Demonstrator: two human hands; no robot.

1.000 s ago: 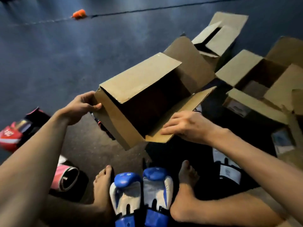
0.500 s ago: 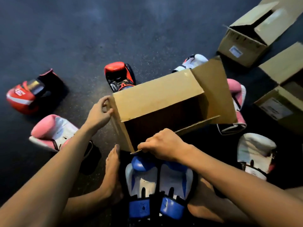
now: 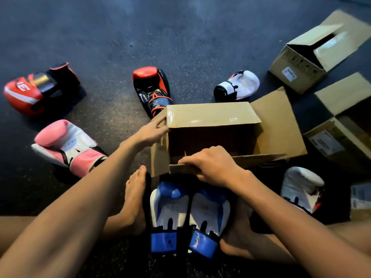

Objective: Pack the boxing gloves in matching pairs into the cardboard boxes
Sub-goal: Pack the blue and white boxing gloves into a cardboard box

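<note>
Over the blue gloves (image 3: 188, 215), left hand (image 3: 150, 133) grips cardboard box (image 3: 210, 115) corner, right hand (image 3: 212, 165) clasps near flap (image 3: 261, 157).

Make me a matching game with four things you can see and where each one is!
Things:
1. blue and white gloves
2. pink and white glove
3. open cardboard box
4. red and black glove

Places:
A. gripped by the left hand and right hand
B. side by side between the bare feet
C. just beyond the box's far left corner
D. on the floor, left of the left hand

Right pairs: 1-B, 2-D, 3-A, 4-C
</note>
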